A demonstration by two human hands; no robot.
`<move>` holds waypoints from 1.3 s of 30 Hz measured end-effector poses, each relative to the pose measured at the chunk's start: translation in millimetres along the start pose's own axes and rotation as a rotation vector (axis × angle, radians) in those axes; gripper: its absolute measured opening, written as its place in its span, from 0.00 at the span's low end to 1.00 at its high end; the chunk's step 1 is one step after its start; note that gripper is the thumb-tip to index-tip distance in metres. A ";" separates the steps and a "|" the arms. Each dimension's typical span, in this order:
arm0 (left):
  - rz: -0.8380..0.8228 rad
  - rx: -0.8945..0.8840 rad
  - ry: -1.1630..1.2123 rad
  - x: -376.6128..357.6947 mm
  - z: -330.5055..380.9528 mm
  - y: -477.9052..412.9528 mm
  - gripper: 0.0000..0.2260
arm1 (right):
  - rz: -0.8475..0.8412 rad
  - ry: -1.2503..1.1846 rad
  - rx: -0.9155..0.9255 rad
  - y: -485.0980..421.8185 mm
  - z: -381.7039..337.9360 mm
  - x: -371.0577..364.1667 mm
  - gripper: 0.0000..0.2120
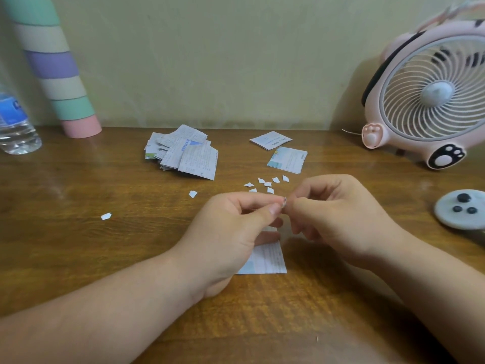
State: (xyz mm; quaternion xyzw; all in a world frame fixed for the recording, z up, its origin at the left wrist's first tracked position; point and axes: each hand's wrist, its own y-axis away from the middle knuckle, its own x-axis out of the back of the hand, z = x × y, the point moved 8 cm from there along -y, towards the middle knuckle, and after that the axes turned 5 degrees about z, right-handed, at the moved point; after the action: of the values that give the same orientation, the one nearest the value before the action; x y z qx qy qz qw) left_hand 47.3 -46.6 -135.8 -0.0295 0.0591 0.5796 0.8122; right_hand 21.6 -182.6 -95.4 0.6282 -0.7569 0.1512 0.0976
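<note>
My left hand and my right hand meet above the wooden table, both pinching one tiny folded scrap of paper between thumb and fingertips. Under my left hand lies a folded printed sheet, partly hidden by the palm. Just beyond my fingers, several small white paper bits are scattered, with two more bits lying further left.
A heap of folded printed papers and two separate folded sheets lie near the wall. A pink fan stands at right, a round grey disc with dark beads below it. A water bottle and a striped tube stand at left.
</note>
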 end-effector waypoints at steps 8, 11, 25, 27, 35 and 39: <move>0.032 -0.020 0.038 2.9 -0.1 -1.9 0.06 | -0.048 -0.126 -0.054 0.3 4.4 -3.5 0.09; 0.020 -0.021 0.034 2.1 0.0 -0.8 0.07 | -0.027 -0.155 -0.066 0.6 5.2 -2.2 0.13; -0.016 -0.056 -0.074 -3.2 2.5 3.4 0.13 | 0.069 -0.105 -0.078 -1.7 8.9 2.2 0.11; -0.020 -0.054 -0.070 -3.1 2.5 3.5 0.13 | 0.070 -0.107 -0.077 -1.8 9.0 1.8 0.11; 0.019 0.017 0.094 1.9 -0.3 0.5 0.09 | 0.062 -0.086 -0.057 -2.2 9.0 1.4 0.13; 0.033 0.094 0.177 4.5 -2.9 -1.9 0.09 | 0.082 -0.030 -0.018 -2.0 7.5 1.7 0.09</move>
State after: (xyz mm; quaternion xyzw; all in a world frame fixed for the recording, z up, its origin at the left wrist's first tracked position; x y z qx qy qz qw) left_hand 50.4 -43.4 -139.4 -0.0414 0.1580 0.5847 0.7946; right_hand 23.5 -187.1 -101.6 0.5980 -0.7848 0.1387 0.0855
